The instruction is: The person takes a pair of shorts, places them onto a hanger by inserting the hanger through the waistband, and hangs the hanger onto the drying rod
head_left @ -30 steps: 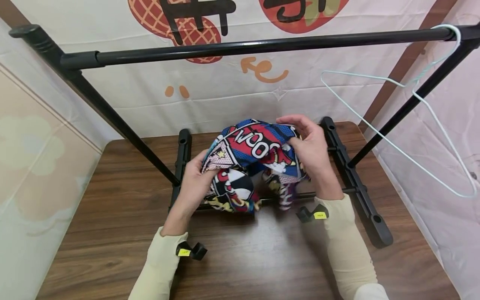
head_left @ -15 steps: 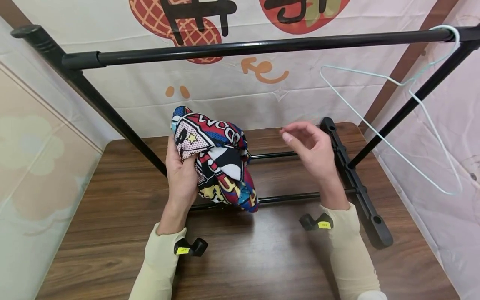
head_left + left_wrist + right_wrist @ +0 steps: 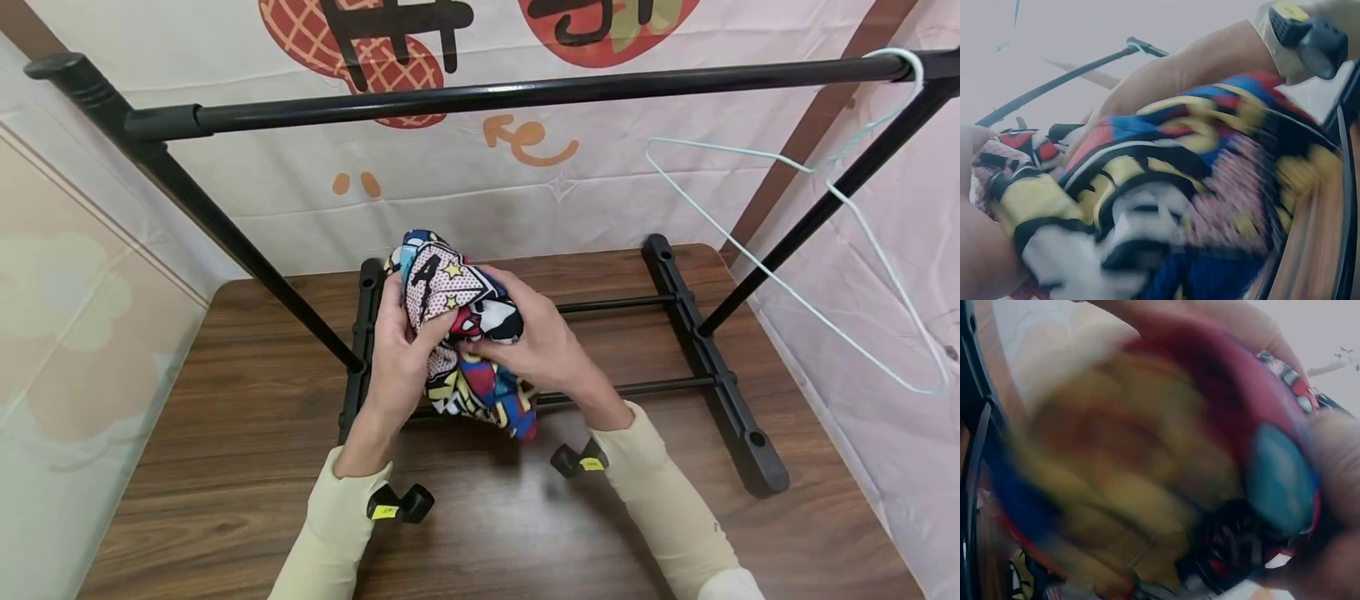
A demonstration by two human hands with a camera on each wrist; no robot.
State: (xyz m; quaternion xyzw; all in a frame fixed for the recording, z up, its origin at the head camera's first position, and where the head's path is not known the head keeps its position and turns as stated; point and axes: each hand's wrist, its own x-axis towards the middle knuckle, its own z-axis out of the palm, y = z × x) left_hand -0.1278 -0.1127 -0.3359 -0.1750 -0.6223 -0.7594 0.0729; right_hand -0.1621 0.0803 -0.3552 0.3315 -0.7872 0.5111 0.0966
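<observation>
Cloth (image 3: 448, 290), bunched, comic-printed — yellow stars, pink dots, red, blue — gripped by left hand (image 3: 399, 357) and right hand (image 3: 544, 343)

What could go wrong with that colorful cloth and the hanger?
The patterned cloth is bunched up between the left hand and right hand, so it might stay twisted or crumpled.

Its lower end dangles below the hands, and in the head view it overlaps the front lower bar, so it could snag there.

The wire hanger hangs only by its hook on the top bar; a bump might make it swing or fall.
</observation>
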